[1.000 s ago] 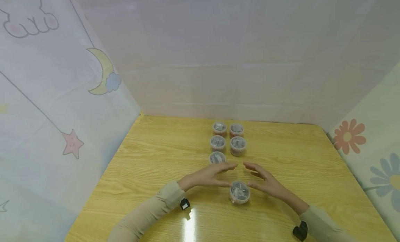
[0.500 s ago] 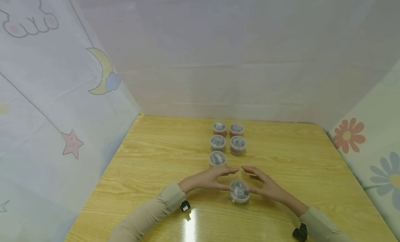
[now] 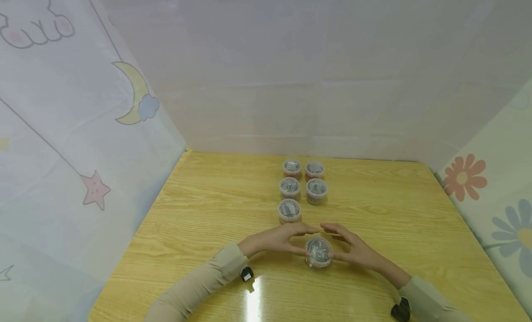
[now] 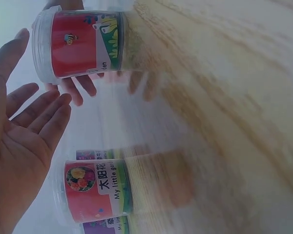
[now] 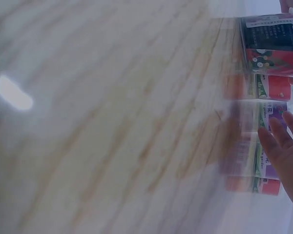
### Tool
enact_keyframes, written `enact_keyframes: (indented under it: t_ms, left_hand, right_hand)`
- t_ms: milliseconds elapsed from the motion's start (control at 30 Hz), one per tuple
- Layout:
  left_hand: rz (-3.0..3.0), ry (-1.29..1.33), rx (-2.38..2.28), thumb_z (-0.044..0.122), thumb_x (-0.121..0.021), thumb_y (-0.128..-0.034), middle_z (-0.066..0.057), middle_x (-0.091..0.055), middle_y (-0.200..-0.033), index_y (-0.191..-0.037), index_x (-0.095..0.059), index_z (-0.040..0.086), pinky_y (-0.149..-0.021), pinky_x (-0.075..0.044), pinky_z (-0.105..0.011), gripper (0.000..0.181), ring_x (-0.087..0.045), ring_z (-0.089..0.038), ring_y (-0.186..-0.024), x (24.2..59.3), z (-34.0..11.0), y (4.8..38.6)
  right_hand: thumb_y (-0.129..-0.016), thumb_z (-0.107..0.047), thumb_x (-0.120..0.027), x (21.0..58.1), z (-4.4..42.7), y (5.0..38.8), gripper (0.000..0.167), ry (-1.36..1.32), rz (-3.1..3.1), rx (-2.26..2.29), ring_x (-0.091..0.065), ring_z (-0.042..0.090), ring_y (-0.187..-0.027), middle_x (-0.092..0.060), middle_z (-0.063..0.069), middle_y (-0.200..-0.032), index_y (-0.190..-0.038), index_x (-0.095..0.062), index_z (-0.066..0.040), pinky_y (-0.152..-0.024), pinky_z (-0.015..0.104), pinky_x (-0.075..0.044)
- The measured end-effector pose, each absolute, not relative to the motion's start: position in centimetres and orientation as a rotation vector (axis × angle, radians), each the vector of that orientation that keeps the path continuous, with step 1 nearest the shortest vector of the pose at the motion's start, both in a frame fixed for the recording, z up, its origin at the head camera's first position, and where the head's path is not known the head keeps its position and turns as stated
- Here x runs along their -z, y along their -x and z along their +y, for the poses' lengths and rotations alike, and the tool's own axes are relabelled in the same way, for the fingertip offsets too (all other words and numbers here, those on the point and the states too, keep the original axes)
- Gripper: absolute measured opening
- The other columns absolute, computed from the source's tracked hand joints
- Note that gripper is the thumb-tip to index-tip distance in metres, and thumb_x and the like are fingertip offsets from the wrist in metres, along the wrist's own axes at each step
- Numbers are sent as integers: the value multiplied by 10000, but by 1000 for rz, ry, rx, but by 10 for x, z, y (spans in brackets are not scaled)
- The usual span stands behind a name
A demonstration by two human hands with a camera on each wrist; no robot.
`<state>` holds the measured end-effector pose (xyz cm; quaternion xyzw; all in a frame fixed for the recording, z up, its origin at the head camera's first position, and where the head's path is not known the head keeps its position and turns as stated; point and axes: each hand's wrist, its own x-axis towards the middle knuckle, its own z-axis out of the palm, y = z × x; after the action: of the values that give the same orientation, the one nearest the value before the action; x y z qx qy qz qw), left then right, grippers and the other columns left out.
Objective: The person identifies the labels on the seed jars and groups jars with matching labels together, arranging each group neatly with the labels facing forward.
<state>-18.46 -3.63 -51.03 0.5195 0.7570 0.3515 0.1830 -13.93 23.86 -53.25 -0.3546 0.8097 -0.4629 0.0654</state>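
Note:
A round, clear-lidded plastic tub (image 3: 318,252) stands upright on the table between both hands; a red printed label wraps the tub (image 4: 88,43) in the left wrist view. My left hand (image 3: 281,238) is at its left, the thumb tip at the lid's edge and the fingers stretched out behind it. On the other side, my right hand (image 3: 358,250) has its thumb at the rim, with its fingers extended behind too. Whether the thumbs press on it cannot be told. In the right wrist view the tub (image 5: 273,46) shows a dark and red label side.
Behind the hands, several like tubs stand in two columns, among them a front left tub (image 3: 289,210) close to the left fingers and a right-column tub (image 3: 317,191). The wooden table (image 3: 208,197) meets a pale cloth wall (image 3: 266,114) at the back.
Both hands have come down and closer around the near tub, the thumbs now at its rim. The tub stays in place, and the head view has shifted slightly.

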Motion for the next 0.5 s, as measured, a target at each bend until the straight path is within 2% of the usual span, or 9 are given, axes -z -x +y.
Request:
enact_keyframes:
  t_ms: [233,500]
  left_hand:
    - [2137,-1490,-984,399,-625,-855,41,-388,-1440,-1423,-363,151,-1049,-348,-214,673,-386,-72,-1290,512,-35,182]
    - [2159,-1522,-938,425,-613,-853,59,-395,-1434,-1426,-362,176,-1048,-337,-191,674,-373,-40,-1290,514,-35,181]
  right_hand:
    - [-830,-137,-704,534,238,137,719,1051,2420,1373,-406,273,-1271,-361,162,-1431,-1426,-312,-52,-1006,405,-422]
    - [-822,-145,-713,534,238,135,730,1059,2426,1328,-402,169,-1283,-371,171,-1423,-1429,-313,-78,-987,414,-435]
